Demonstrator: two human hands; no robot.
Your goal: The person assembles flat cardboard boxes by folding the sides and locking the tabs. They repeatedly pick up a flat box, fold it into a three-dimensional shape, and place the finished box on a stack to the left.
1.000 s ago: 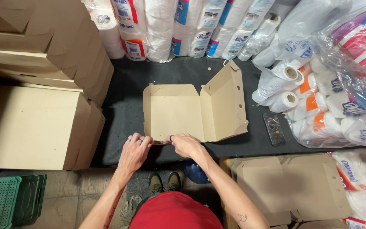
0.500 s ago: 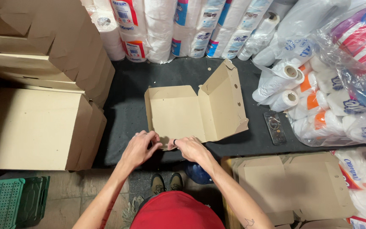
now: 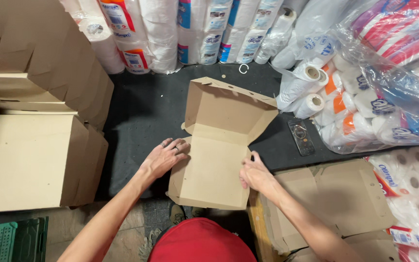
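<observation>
The left hand (image 3: 163, 157) lies flat, fingers spread, against the left edge of the cardboard box (image 3: 217, 165), gripping nothing. The right hand (image 3: 254, 173) is curled onto the box's right edge, thumb on top (how firmly it pinches I cannot tell). The box sits between both hands, its lid standing open on the far side. Beyond the right hand lies a phone (image 3: 301, 137), then bagged paper rolls (image 3: 364, 106). Left of the left hand stand stacked cartons (image 3: 25, 160).
</observation>
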